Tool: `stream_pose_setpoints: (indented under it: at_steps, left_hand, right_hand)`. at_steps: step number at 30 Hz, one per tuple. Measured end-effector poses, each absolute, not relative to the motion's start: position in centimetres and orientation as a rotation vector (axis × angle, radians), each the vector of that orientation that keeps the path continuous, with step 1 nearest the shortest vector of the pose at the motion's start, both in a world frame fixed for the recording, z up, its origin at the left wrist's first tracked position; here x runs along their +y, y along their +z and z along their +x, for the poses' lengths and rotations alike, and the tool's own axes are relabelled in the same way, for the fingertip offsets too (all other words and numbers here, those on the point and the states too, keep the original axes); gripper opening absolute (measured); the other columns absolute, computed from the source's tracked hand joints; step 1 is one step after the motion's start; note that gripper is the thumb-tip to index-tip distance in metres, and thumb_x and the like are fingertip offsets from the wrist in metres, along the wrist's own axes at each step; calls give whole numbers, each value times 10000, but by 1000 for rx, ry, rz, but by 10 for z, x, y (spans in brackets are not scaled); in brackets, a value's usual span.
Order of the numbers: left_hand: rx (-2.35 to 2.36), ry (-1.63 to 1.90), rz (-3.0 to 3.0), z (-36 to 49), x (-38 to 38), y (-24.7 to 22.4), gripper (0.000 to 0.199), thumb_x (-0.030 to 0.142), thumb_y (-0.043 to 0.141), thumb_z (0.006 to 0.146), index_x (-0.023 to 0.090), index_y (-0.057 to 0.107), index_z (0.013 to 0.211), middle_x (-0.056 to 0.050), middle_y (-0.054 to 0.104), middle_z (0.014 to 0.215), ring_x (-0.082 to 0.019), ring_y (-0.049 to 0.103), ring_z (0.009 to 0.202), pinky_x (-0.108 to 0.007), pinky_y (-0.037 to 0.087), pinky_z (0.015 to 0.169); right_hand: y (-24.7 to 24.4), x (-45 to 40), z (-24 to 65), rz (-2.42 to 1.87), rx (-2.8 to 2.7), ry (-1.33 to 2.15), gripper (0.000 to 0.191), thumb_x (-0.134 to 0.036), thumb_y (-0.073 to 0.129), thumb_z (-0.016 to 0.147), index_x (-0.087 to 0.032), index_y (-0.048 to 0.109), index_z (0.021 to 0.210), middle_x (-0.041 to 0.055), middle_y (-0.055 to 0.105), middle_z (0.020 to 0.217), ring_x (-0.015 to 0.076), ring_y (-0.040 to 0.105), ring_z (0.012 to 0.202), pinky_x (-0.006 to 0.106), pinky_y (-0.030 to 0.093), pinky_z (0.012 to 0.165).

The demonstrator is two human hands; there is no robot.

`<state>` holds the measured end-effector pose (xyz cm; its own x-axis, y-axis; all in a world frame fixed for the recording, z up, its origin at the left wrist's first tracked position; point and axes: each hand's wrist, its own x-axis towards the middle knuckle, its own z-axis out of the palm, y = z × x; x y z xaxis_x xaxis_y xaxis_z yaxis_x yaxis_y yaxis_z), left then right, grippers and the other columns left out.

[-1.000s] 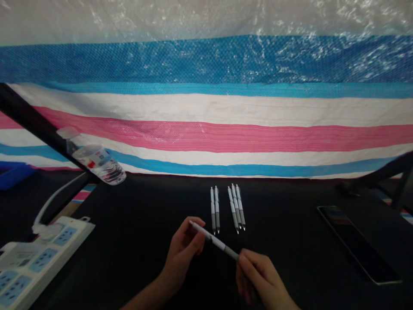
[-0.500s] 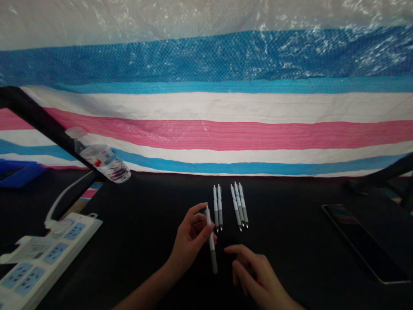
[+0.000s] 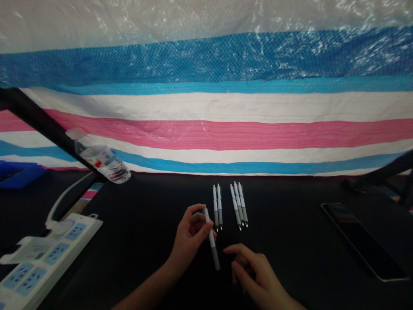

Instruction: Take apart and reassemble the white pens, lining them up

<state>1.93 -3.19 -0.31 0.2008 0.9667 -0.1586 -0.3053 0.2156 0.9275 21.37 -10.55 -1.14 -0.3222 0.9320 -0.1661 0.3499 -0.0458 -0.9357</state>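
Note:
My left hand [image 3: 190,232] is closed on a white pen [image 3: 211,237] with a grey grip. Thumb and fingers hold the upper barrel, and the index fingertip lies at the pen's top end. The pen's grey end slants down toward me, its point too dark to make out. To the right, my right hand [image 3: 254,271] holds nothing, its index finger reaching toward the pen without touching it and the other fingers loosely curled. Beyond the hands lie similar pens on the black table [image 3: 284,241]: a pair [image 3: 217,206] and a group of three [image 3: 238,204], points toward me.
A phone [image 3: 361,241] lies at the right. On the left are a white power strip [image 3: 54,254] with a plugged-in cable and a tilted clear plastic bottle [image 3: 108,163] by a black bar. A blue tray [image 3: 22,174] sits farther left. Striped sheeting [image 3: 206,133] hangs behind.
The held pen has tilted a little, its grey end swinging slightly right and its top end moving down and left under the index finger. My right hand has barely moved.

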Motion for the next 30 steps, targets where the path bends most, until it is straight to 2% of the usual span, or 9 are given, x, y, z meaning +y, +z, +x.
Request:
stream_pose_setpoints:
  at_steps: [3, 10, 17, 22, 30]
  left_hand:
    - [930, 1087, 912, 19, -31, -3, 539, 257, 781, 818, 247, 468, 1257, 29, 671, 816, -171, 704, 649, -304, 603, 600]
    - [950, 1092, 892, 18, -32, -1, 450, 272, 793, 801, 237, 511, 1149, 31, 669, 803, -179, 706, 655, -299, 594, 589]
    - [960, 1098, 867, 21, -32, 0, 505, 282, 799, 794, 238, 499, 1198, 29, 675, 809, -169, 702, 654, -286, 591, 591]
    - [977, 1104, 853, 21, -32, -1, 467, 293, 798, 797, 233, 507, 1157, 34, 671, 790, -164, 699, 640, -282, 593, 585]
    - [1004, 1064, 945, 19, -19, 10, 551, 315, 757, 823, 261, 447, 1276, 44, 652, 810, -178, 706, 652, -298, 592, 596]
  right_hand:
    - [-13, -105, 214, -1366, -1682, 1383, 360, -398, 440, 985, -157, 627, 1176, -10, 640, 643, 129, 533, 527, 229, 371, 513]
    - [-9, -105, 212, -1362, -1682, 1395, 362, -426, 446, 987, -163, 622, 1163, -13, 636, 643, 126, 531, 527, 228, 378, 513]
    - [-8, -103, 213, -1357, -1683, 1401, 364, -454, 445, 996, -176, 620, 1152, -14, 636, 651, 126, 537, 536, 232, 381, 523]
    - [-8, -104, 213, -1352, -1692, 1399, 391, -478, 441, 996, -167, 622, 1149, -15, 619, 642, 128, 529, 528, 235, 376, 515]
    - [-14, -104, 213, -1336, -1670, 1380, 405, -503, 431, 1003, -171, 619, 1139, -15, 629, 637, 121, 522, 519, 230, 367, 510]
